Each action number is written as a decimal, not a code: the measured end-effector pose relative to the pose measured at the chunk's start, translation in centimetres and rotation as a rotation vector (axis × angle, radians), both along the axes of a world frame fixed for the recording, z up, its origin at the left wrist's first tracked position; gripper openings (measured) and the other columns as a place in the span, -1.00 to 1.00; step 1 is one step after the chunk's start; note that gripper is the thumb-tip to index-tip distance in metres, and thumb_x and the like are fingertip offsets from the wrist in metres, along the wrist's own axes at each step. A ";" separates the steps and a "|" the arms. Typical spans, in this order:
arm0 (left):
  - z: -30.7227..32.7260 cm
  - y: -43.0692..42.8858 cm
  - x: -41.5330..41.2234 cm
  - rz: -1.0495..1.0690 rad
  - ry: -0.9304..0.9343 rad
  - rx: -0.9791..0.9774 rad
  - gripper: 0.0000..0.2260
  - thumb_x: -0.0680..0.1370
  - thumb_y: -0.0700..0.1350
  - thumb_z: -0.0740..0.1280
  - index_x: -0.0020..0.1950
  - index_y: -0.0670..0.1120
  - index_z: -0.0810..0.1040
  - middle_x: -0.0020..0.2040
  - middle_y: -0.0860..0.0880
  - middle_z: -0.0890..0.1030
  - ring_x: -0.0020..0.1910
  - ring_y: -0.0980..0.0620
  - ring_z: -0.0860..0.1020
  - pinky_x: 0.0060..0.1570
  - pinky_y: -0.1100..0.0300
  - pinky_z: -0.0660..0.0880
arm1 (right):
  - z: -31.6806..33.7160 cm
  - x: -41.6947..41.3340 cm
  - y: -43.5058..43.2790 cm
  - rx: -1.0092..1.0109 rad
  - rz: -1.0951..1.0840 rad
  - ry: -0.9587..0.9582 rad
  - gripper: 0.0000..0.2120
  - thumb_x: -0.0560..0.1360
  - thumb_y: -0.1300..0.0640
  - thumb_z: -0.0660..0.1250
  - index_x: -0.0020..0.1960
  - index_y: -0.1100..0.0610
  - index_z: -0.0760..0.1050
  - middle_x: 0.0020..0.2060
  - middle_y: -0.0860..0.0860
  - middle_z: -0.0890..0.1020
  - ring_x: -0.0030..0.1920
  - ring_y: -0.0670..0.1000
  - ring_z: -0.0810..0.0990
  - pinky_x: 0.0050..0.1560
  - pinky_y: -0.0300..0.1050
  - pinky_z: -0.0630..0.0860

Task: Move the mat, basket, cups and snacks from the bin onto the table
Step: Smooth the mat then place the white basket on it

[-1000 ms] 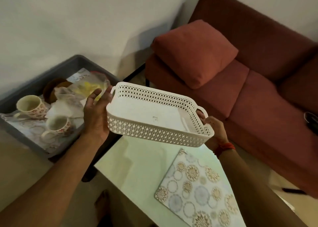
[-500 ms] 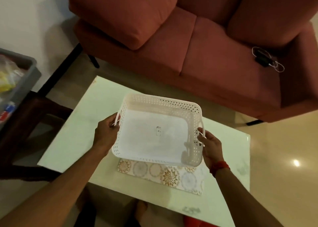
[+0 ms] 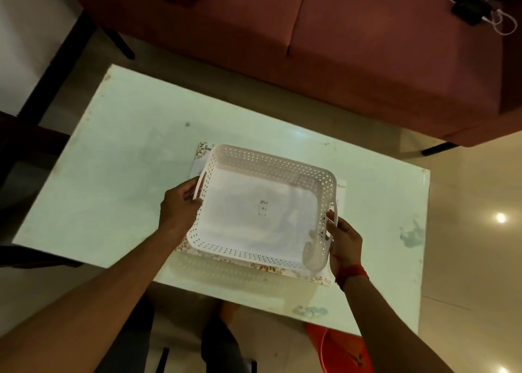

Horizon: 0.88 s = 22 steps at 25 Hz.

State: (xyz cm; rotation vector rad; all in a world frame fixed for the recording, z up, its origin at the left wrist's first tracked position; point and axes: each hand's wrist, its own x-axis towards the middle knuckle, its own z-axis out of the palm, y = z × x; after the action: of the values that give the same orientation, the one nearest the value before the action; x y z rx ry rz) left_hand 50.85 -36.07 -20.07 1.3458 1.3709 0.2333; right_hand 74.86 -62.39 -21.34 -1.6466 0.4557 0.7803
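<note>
A white perforated plastic basket (image 3: 262, 208) is held over the patterned mat (image 3: 322, 279), which lies flat on the pale table (image 3: 113, 160). Only the mat's edges show around the basket. My left hand (image 3: 179, 206) grips the basket's left handle. My right hand (image 3: 343, 239) grips its right handle. The basket is empty, and I cannot tell whether it touches the mat. The bin, cups and snacks are out of view.
A red sofa (image 3: 353, 47) runs along the far side of the table, with a dark device and white cable (image 3: 469, 8) on its seat. A dark wooden stand (image 3: 25, 152) is at the left. An orange object (image 3: 341, 347) lies on the floor under the table's near right corner.
The view swung from the bin at the left over to the table. Both hands carried the basket across and lowered it over the mat.
</note>
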 end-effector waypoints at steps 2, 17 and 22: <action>-0.6 -0.2 0.2 -0.002 0.014 0.004 -0.43 0.49 -0.45 0.36 0.40 0.04 0.58 0.25 0.02 0.68 0.21 0.09 0.63 0.18 0.18 0.54 | -0.9 0.0 -0.3 -0.002 -0.017 0.006 -0.75 0.56 0.38 0.35 0.21 0.27 0.65 0.10 0.15 0.72 0.15 0.24 0.66 0.19 0.31 0.60; -1.0 -0.4 0.8 -0.004 0.070 0.055 -0.49 0.54 -0.27 0.43 0.46 0.06 0.51 0.34 -0.01 0.63 0.27 0.14 0.57 0.28 0.22 0.44 | -1.2 -1.0 0.9 -0.273 0.049 -0.224 -0.53 0.46 0.18 0.52 0.33 0.13 0.51 0.21 0.05 0.65 0.22 0.10 0.63 0.28 0.11 0.54; 1.9 -0.2 -0.3 0.046 0.065 0.185 -0.53 0.59 -0.24 0.39 0.48 0.06 0.49 0.42 -0.02 0.57 0.42 -0.03 0.51 0.33 0.20 0.43 | 2.8 -2.2 5.4 -0.357 -0.064 -0.531 -0.65 0.46 0.16 0.45 0.23 0.10 0.54 0.19 0.00 0.63 0.26 -0.03 0.57 0.25 -0.17 0.42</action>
State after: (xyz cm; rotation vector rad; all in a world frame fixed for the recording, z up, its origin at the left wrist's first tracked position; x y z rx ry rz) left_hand 50.57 -36.31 -18.18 1.4868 1.4636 0.3578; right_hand 72.62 -56.96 -18.58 -2.0721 0.2733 0.1948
